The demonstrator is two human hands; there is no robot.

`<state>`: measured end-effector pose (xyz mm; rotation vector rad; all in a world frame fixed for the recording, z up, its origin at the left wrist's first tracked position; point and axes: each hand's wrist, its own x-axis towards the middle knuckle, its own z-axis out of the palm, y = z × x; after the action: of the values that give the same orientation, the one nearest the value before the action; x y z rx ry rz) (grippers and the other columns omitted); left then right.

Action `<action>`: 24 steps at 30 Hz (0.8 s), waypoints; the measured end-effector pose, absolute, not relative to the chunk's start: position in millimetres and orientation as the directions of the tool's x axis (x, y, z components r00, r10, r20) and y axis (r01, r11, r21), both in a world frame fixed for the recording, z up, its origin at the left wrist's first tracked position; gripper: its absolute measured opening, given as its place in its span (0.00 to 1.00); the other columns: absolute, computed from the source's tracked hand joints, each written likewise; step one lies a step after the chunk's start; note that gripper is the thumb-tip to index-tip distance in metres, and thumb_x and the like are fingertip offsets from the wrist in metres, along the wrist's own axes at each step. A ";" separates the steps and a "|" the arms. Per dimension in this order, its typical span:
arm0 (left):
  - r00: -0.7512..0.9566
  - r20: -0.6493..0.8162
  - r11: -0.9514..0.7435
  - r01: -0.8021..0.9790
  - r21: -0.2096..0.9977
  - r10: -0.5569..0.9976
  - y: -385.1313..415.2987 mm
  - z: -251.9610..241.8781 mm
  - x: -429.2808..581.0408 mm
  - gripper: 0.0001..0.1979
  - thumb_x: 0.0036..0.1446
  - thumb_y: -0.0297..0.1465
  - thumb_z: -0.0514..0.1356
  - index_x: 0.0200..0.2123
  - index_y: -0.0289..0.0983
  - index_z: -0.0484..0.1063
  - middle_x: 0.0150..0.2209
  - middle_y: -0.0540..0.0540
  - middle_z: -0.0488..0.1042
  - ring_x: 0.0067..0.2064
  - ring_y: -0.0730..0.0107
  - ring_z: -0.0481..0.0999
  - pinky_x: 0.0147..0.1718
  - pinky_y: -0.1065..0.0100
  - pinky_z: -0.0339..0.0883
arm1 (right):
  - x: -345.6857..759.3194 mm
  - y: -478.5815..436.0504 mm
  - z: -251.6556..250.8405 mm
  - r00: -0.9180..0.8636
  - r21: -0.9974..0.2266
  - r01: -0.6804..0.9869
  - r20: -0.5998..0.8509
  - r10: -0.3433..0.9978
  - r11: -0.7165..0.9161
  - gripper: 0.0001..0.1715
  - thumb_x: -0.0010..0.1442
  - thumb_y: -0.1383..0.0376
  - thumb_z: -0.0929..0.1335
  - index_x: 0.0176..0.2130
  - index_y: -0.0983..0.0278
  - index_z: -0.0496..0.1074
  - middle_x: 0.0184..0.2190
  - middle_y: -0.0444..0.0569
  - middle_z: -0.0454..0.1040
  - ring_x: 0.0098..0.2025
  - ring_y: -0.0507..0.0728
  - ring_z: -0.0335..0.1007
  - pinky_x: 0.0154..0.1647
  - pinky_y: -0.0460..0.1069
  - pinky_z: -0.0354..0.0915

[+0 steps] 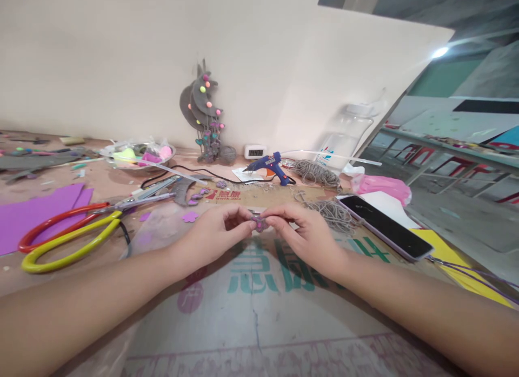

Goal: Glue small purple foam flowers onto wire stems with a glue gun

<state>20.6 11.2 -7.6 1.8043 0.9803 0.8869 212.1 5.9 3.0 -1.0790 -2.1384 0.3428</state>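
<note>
Between my two hands is a small grey and purple felt flower [259,223], held up over the printed cardboard. My left hand [225,224] pinches its left edge with thumb and fingertips. On its other edge, my right hand [302,231] pinches it the same way. A flat purple flower cutout [190,217] lies just left of my left hand. Behind it, several small purple pieces rest by a grey felt crescent [184,191]. Grey yarn [332,215] is loosely heaped beyond my right hand.
Red-and-yellow-handled scissors [73,242] and purple sheets [36,212] lie left. A blue glue gun [270,166] stands at the back, near a bowl of pompoms [140,155] and a decorated felt hanging [205,112]. A phone [385,226] and a bottle [344,136] are right.
</note>
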 end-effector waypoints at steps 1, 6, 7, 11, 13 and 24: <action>0.423 0.172 -0.304 0.269 0.914 0.890 11.4 -7.5 20.5 0.07 0.54 0.34 0.54 0.30 0.36 0.69 0.29 0.49 0.72 0.30 0.72 0.70 0.31 0.71 0.63 | 212.4 5.8 3.6 -0.404 -0.512 0.595 0.475 0.782 0.619 0.09 0.60 0.64 0.62 0.36 0.61 0.72 0.31 0.44 0.77 0.32 0.51 0.72 0.33 0.45 0.65; 0.352 0.180 -0.294 0.303 0.906 0.919 12.2 -5.9 20.4 0.08 0.55 0.34 0.54 0.30 0.36 0.68 0.27 0.51 0.71 0.28 0.74 0.68 0.28 0.73 0.61 | 214.0 6.8 2.9 -0.364 -0.596 0.555 0.453 0.814 0.580 0.12 0.62 0.61 0.60 0.45 0.62 0.64 0.31 0.46 0.74 0.32 0.52 0.70 0.31 0.46 0.64; 0.348 0.182 -0.294 0.304 0.906 0.920 12.3 -5.8 20.3 0.08 0.55 0.34 0.54 0.31 0.36 0.68 0.27 0.51 0.70 0.29 0.74 0.68 0.28 0.73 0.60 | 214.4 7.9 1.9 -0.352 -0.619 0.544 0.445 0.823 0.567 0.11 0.62 0.61 0.60 0.44 0.63 0.63 0.30 0.46 0.73 0.31 0.52 0.69 0.30 0.46 0.63; 0.350 0.187 -0.297 0.293 0.909 0.918 12.3 -5.8 19.9 0.08 0.55 0.34 0.54 0.32 0.36 0.68 0.28 0.51 0.70 0.30 0.73 0.69 0.29 0.72 0.61 | 215.9 13.9 -1.4 -0.286 -0.635 0.571 0.441 0.851 0.521 0.08 0.61 0.61 0.60 0.34 0.63 0.61 0.25 0.43 0.67 0.27 0.50 0.63 0.28 0.45 0.60; 0.347 0.186 -0.292 0.287 0.912 0.919 11.9 -6.1 19.7 0.08 0.55 0.35 0.54 0.31 0.36 0.67 0.28 0.51 0.70 0.30 0.72 0.69 0.29 0.72 0.61 | 216.6 16.4 -1.0 -0.273 -0.622 0.591 0.445 0.853 0.514 0.10 0.61 0.61 0.60 0.31 0.63 0.61 0.23 0.42 0.64 0.25 0.49 0.60 0.26 0.45 0.59; 0.371 0.187 -0.292 0.252 0.923 0.909 11.3 -5.6 20.4 0.09 0.54 0.36 0.55 0.29 0.35 0.67 0.26 0.51 0.70 0.28 0.73 0.68 0.28 0.72 0.61 | 212.0 15.4 1.1 -0.460 -0.572 0.559 0.388 0.798 0.600 0.08 0.58 0.64 0.64 0.33 0.63 0.72 0.28 0.45 0.70 0.32 0.51 0.67 0.34 0.46 0.62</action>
<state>20.4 11.3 -5.6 1.7646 1.0240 0.9524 212.0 15.4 1.1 -1.0674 -2.1890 0.4868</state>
